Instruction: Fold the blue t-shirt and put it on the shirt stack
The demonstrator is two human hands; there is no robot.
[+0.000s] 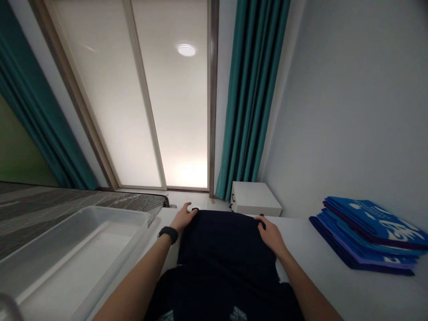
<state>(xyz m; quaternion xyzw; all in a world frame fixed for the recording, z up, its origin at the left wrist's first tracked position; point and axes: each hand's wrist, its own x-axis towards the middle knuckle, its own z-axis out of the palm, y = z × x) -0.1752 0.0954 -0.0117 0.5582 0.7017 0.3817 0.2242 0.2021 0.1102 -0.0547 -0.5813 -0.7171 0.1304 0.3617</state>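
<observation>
A dark navy T-shirt (pixel 227 240) lies spread in front of me on the white table (pixel 297 240), its lower part widening toward my body. Light prints show near the bottom edge of the view. At the shirt's far left corner, my left hand (pixel 183 217), with a dark watch (pixel 168 234) on the wrist, pinches the cloth. My right hand (pixel 270 232) grips the far right corner between thumb and fingers. The far edge is stretched fairly straight between both hands.
To the right is a stack of folded blue and purple clothes (pixel 371 234). A translucent plastic bin (pixel 100 249) stands on the left, beside a grey patterned bed (pixel 140 200). Beyond the table are a white cabinet (pixel 256 196), teal curtains (pixel 256 98) and frosted sliding doors (pixel 174 111).
</observation>
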